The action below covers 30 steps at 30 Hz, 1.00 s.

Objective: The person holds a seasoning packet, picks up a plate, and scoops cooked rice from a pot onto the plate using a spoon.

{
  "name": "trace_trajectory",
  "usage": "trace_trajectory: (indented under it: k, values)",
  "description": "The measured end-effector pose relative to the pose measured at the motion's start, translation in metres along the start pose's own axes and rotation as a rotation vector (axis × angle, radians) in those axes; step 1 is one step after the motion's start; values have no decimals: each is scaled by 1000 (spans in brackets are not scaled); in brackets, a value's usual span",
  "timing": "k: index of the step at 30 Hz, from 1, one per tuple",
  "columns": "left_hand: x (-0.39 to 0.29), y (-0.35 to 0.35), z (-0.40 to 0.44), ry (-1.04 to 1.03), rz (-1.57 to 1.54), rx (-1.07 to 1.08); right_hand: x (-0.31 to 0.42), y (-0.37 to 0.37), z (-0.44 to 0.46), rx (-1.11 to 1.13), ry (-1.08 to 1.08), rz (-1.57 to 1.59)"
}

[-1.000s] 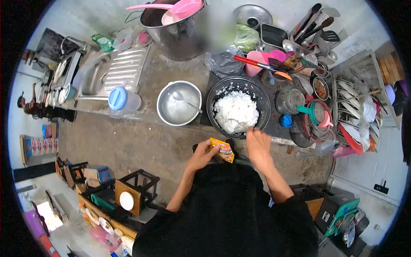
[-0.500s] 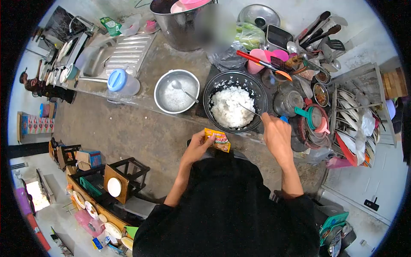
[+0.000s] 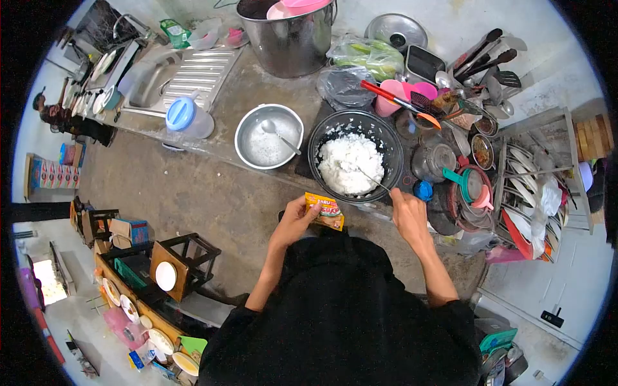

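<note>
My left hand (image 3: 295,222) pinches a yellow seasoning sachet (image 3: 329,217) with red and white print, held in front of my body below the counter edge. Closed fingers of my right hand (image 3: 410,219) grip the thin metal handle of a spoon (image 3: 376,181). Its far end is buried in white rice (image 3: 347,154), so the bowl of the spoon is hidden. The rice fills a black pot (image 3: 314,138), with grains stuck to its inner wall. Left of the pot is a metal basin (image 3: 241,145) with whitish contents and a metal spoon (image 3: 278,136) resting in it.
A blue-lidded plastic jug (image 3: 191,120) stands near the sink (image 3: 151,87). Behind the pot are a large metal bucket (image 3: 286,48) and bagged green vegetables (image 3: 370,55). Utensils, strainers (image 3: 473,186) and a dish rack (image 3: 534,183) crowd the right. Another person (image 3: 74,122) is far left.
My right hand has drawn slightly lower and nearer my body, still on the spoon in the rice. The sachet stays in my left hand, and the view has shifted a little.
</note>
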<state>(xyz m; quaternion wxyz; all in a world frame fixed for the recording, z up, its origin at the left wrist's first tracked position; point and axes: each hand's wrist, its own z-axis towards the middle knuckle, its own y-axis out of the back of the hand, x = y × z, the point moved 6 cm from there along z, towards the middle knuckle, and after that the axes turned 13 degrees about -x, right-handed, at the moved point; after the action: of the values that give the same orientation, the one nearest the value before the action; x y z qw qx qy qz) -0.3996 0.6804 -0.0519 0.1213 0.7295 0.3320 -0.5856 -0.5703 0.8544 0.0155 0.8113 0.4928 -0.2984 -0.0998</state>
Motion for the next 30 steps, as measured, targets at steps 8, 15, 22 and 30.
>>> trace_trajectory:
  k: [8,15,22,30]
  values:
    - [-2,-2,1,22,18,-5,-21,-10,-26,16,-58,-22]
    - [-2,-14,6,48,-19,-4,-14,-10,-40,-111,-115,28]
    - [5,-17,11,27,-66,6,-19,-10,-54,-250,-167,59]
    - [-9,-18,15,-45,-158,-91,-15,14,-46,-347,-338,209]
